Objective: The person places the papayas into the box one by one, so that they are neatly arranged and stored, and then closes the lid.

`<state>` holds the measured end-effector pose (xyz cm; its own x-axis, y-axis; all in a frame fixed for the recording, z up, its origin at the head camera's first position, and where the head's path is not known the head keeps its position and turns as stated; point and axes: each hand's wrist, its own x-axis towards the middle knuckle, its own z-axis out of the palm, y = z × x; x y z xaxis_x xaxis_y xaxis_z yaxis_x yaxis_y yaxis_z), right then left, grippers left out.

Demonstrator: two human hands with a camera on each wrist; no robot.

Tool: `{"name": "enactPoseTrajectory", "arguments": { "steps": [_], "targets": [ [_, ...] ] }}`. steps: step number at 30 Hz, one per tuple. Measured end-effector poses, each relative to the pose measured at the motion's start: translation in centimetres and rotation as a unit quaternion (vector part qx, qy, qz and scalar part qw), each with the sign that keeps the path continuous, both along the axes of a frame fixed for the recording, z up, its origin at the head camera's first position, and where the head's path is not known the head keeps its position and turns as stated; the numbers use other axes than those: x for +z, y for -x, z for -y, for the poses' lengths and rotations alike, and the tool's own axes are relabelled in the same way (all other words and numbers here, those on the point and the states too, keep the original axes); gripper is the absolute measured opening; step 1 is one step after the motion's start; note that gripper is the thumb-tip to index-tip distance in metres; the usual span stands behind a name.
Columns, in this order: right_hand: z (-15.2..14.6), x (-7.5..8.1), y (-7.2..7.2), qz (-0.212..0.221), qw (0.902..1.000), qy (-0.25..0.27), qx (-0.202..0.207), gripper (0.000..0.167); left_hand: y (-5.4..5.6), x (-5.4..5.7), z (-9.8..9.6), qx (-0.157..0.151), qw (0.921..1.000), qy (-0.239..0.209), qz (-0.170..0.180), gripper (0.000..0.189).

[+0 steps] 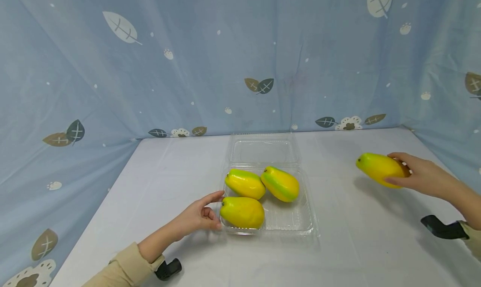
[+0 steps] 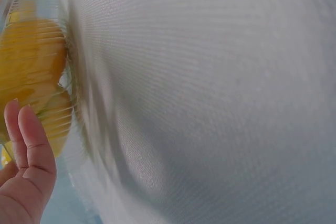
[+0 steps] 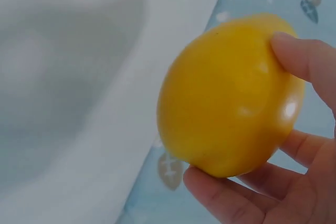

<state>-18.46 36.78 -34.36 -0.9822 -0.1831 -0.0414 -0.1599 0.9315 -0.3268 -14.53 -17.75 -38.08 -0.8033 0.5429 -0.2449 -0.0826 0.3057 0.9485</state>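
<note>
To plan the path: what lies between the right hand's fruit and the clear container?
The head view shows only bare white cloth between the held fruit and the container.

Head view forward, down; wrist views close (right shares fruit [image 3: 226,98])

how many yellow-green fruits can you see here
4: one fruit in the right hand, three in the clear container: one back left, one back right, one front left.

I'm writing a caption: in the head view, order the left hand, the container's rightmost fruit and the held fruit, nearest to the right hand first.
1. Held fruit: in the right hand.
2. Rightmost fruit: inside the clear container.
3. Left hand: at the container's left side.
</note>
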Motion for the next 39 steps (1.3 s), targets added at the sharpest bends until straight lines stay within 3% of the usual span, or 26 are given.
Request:
{"name": "enactPoseTrajectory", "arguments": {
  "steps": [13,32,39],
  "targets": [
    [3.9,2.2,-1.1,-0.064,0.9970,0.017,0.040,0.067,0.0,0.0,-0.1,-0.009,0.9999,-0.008,-0.001,0.084],
    [9.2,3.6,-2.7,-0.114,0.9877,0.074,0.078,0.060,-0.1,0.0,-0.2,-0.009,1.0000,-0.003,-0.003,0.084],
    [11.3,3.7,-3.0,-0.094,0.9873,0.101,0.079,0.062,0.0,0.0,-0.2,-0.007,1.0000,-0.003,0.002,0.084]
  ]
}}
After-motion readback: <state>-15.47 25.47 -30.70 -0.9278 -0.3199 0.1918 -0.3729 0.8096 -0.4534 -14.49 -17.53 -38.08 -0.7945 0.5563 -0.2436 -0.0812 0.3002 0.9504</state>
